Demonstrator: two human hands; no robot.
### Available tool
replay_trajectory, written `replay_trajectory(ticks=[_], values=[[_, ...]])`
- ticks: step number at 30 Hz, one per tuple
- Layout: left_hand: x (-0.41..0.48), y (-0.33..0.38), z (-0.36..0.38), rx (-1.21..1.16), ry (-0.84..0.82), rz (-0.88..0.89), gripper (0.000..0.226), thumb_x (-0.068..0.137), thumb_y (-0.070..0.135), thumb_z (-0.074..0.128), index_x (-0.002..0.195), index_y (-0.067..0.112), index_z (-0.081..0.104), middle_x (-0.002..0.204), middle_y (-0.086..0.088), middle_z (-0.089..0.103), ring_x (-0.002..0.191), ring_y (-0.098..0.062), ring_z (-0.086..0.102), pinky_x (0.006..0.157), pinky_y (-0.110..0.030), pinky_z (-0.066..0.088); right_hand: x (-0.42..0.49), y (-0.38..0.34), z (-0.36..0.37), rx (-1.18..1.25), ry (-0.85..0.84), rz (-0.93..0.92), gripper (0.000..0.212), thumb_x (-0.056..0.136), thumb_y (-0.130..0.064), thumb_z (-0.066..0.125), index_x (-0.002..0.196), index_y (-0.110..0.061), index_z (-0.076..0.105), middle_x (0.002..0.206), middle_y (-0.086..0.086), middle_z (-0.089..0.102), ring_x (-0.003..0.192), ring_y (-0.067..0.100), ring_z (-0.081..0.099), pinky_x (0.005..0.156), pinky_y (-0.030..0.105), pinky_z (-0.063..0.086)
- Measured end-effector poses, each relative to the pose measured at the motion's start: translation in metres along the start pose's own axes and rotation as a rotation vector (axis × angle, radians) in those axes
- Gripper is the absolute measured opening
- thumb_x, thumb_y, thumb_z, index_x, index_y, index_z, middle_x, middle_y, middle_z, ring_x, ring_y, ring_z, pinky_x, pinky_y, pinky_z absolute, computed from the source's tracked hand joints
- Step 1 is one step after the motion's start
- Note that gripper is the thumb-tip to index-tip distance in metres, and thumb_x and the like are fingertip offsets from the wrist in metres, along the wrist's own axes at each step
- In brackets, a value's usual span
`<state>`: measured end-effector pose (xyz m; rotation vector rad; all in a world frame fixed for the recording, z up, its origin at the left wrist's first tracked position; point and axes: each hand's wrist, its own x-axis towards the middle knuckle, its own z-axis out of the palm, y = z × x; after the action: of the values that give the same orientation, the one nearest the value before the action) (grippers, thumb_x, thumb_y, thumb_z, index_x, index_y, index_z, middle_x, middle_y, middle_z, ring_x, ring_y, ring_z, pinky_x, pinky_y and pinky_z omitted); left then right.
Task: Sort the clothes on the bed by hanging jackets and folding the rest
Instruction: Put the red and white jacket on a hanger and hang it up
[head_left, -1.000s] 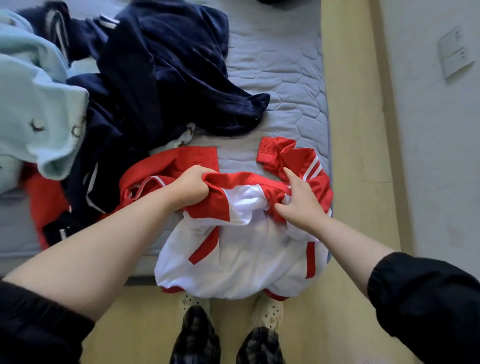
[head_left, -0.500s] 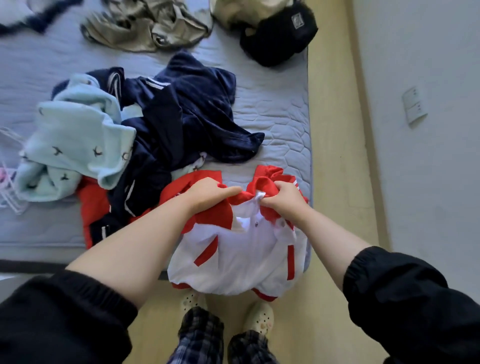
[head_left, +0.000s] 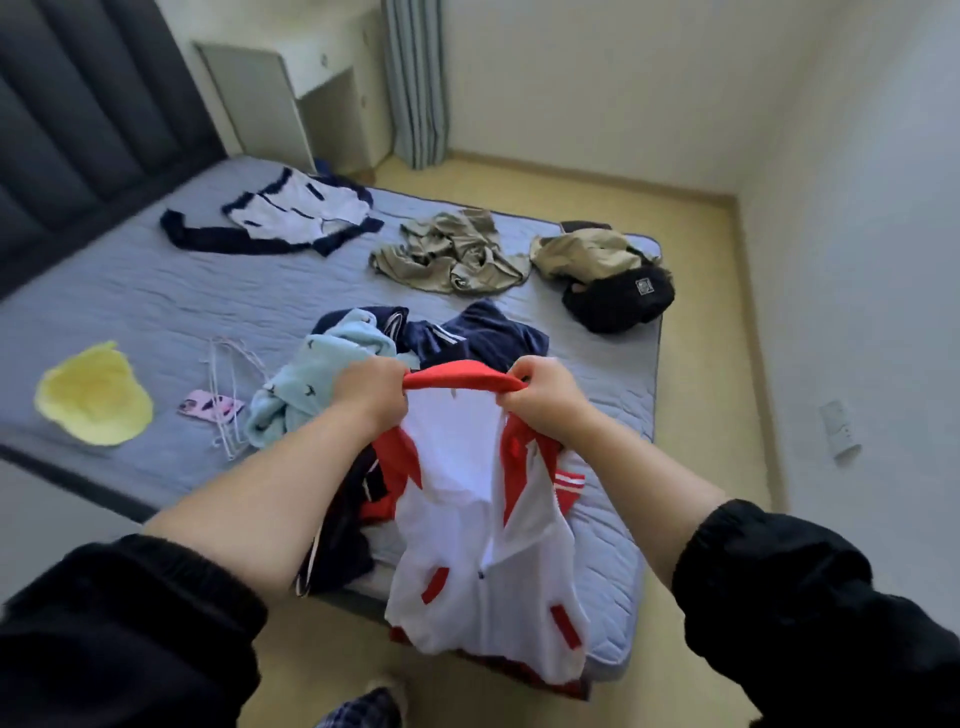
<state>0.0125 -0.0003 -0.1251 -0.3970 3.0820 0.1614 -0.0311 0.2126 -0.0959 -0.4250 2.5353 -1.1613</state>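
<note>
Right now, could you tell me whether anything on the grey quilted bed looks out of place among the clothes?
Yes: a pink-cased phone lies among the white wire hangers. It is not clothing and could get buried while sorting. The red-and-white zip jacket looks fine.

What looks like a phone (head_left: 210, 405) in a pink case lies left of the grip; a white cabinet (head_left: 311, 104) and a grey striped curtain (head_left: 418, 83) stand far beyond it; a wall socket (head_left: 839, 428) sits well to its right.

red-and-white jacket (head_left: 467, 545): held up by red collar, half unzipped, hanging over bed (head_left: 130, 312) corner | navy garment (head_left: 483, 332), pale-blue fleece (head_left: 311, 379): heaped behind | khaki clothes (head_left: 447, 254): crumpled farther back
</note>
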Motion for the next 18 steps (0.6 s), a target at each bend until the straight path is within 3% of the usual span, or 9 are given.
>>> replay_trajectory(ticks=[3, 7, 9, 11, 13, 16, 18], values=[[-0.022, -0.033, -0.049, -0.049, 0.195, -0.082, 0.023, 0.084, 0.01, 0.05, 0.095, 0.017, 0.068, 0.097, -0.012, 0.067, 0.09, -0.037, 0.061, 0.067, -0.034, 0.04, -0.004, -0.06, -0.004, -0.27, 0.197, -0.24, 0.008, 0.078, -0.009, 0.056, 0.085, -0.013, 0.059, 0.077, 0.005, 0.059, 0.071, 0.025, 0.049, 0.063, 0.034, 0.041], [-0.048, -0.068, -0.1, -0.141, 0.399, -0.147, 0.016, 0.075, 0.001, 0.049, 0.068, 0.015, 0.052, 0.061, -0.008, 0.051, 0.062, -0.036, 0.051, 0.055, -0.03, 0.029, -0.012, -0.114, 0.001, -0.485, 0.486, -0.477, 0.01, 0.08, -0.004, 0.051, 0.089, -0.008, 0.052, 0.067, 0.012, 0.059, 0.057, 0.034, 0.054, 0.052, 0.033, 0.034], [-0.063, -0.095, -0.114, -0.111, 0.387, -0.179, 0.019, 0.073, -0.001, 0.047, 0.065, 0.015, 0.045, 0.06, -0.005, 0.047, 0.058, -0.031, 0.045, 0.053, -0.029, 0.028, -0.012, -0.124, 0.009, -0.65, 0.446, -0.457, 0.014, 0.085, -0.004, 0.049, 0.098, -0.006, 0.051, 0.075, 0.012, 0.064, 0.066, 0.037, 0.062, 0.053, 0.032, 0.034], [-0.078, -0.125, -0.123, -0.027, 0.313, -0.178, 0.016, 0.076, 0.001, 0.048, 0.067, 0.014, 0.047, 0.069, -0.009, 0.055, 0.061, -0.031, 0.045, 0.055, -0.031, 0.032, -0.01, -0.136, 0.021, -0.759, 0.319, -0.328, 0.025, 0.093, -0.021, 0.051, 0.113, -0.007, 0.046, 0.087, 0.012, 0.065, 0.081, 0.036, 0.064, 0.057, 0.033, 0.037], [-0.092, -0.154, -0.129, 0.009, 0.314, -0.194, 0.012, 0.078, 0.002, 0.049, 0.073, 0.012, 0.052, 0.073, -0.011, 0.058, 0.063, -0.032, 0.049, 0.056, -0.032, 0.033, -0.006, -0.158, 0.037, -0.703, 0.269, -0.272, 0.034, 0.093, -0.039, 0.055, 0.109, -0.01, 0.045, 0.086, 0.01, 0.062, 0.082, 0.033, 0.062, 0.058, 0.033, 0.039], [-0.108, -0.199, -0.142, -0.078, 0.442, -0.257, 0.013, 0.079, 0.0, 0.047, 0.074, 0.01, 0.052, 0.066, -0.007, 0.052, 0.064, -0.034, 0.052, 0.056, -0.032, 0.035, 0.001, -0.205, 0.07, -0.564, 0.376, -0.345, 0.018, 0.093, -0.029, 0.056, 0.106, -0.017, 0.052, 0.081, 0.006, 0.061, 0.074, 0.029, 0.059, 0.059, 0.03, 0.037], [-0.117, -0.229, -0.151, -0.101, 0.368, -0.324, 0.013, 0.082, 0.001, 0.045, 0.078, 0.008, 0.055, 0.074, -0.011, 0.057, 0.071, -0.035, 0.056, 0.059, -0.034, 0.04, 0.01, -0.237, 0.09, -0.552, 0.305, -0.283, 0.012, 0.092, -0.022, 0.053, 0.1, -0.018, 0.059, 0.082, 0.005, 0.061, 0.073, 0.028, 0.056, 0.062, 0.03, 0.04]])
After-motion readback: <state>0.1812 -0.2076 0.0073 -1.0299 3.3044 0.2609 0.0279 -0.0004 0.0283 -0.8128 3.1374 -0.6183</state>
